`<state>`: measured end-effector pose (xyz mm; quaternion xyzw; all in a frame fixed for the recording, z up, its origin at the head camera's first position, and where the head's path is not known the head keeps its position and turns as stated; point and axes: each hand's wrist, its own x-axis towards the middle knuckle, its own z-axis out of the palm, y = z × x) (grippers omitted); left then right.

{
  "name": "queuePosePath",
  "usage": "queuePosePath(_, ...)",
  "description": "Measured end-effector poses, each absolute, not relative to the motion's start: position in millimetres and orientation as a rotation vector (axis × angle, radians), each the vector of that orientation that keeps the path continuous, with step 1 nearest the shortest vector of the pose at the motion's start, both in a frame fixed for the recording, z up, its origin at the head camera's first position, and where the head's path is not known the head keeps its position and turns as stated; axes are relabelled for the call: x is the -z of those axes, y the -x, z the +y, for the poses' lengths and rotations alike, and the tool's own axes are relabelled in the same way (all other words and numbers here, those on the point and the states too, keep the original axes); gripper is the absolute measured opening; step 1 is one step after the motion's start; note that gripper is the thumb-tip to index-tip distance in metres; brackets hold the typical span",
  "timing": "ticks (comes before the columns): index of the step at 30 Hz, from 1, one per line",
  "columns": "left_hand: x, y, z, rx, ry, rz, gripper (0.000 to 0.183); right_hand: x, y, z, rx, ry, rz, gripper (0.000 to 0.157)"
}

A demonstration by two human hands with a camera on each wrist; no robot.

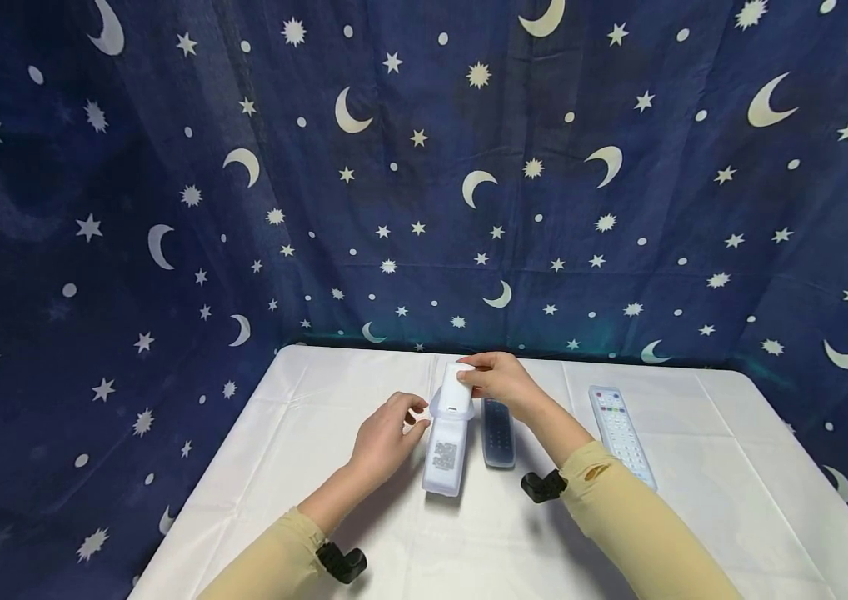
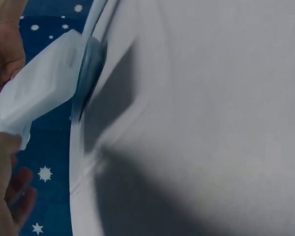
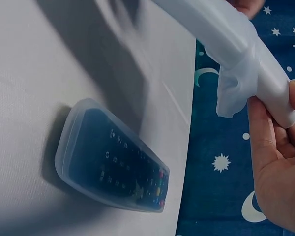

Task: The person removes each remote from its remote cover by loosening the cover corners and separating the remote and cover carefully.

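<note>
A white remote control point(image 1: 457, 390) is held up over the table, its back with a small printed label facing the head camera. A translucent sleeve cover point(image 1: 443, 467) encloses its lower part, with the loose edge bunched around the middle. My right hand point(image 1: 502, 382) pinches the bare upper end between thumb and fingers, as the right wrist view also shows. Beside the bunched edge is my left hand point(image 1: 388, 433), its fingers loosely bent and parted, thumb tip right at the cover. In the left wrist view the left thumb point(image 2: 5, 145) overlaps the cover's flap.
A dark remote in a clear cover point(image 1: 498, 433) lies on the white table point(image 1: 281, 467) just right of the held one. Farther right lies a white remote in a clear cover point(image 1: 622, 433). A starry blue curtain point(image 1: 424, 192) hangs behind the table.
</note>
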<state>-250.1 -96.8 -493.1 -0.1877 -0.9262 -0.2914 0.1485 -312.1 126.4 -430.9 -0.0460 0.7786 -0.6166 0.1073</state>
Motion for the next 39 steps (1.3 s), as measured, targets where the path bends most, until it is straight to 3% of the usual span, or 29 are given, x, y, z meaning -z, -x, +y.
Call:
queuePosePath(5,491.8,252.9,-97.2,0.598,0.664,-2.492,0.02,429.7,310.2,125.7,1.842,0.148,2.259,0.036)
queuePosePath(22,493.5,246.7,-102.0,0.466,0.908,-2.357,0.01,428.1,309.4,124.7,1.844,0.136,2.253,0.034)
queuePosePath(33,493.8,237.5,-102.8,0.623,0.685,-2.497,0.017,434.5,306.8,122.6,1.918,0.053,2.192,0.033)
queuePosePath(39,480.6,239.7,-80.0,0.501,0.787,-2.41,0.02,436.0,305.8,117.3,1.942,-0.013,2.23,0.032)
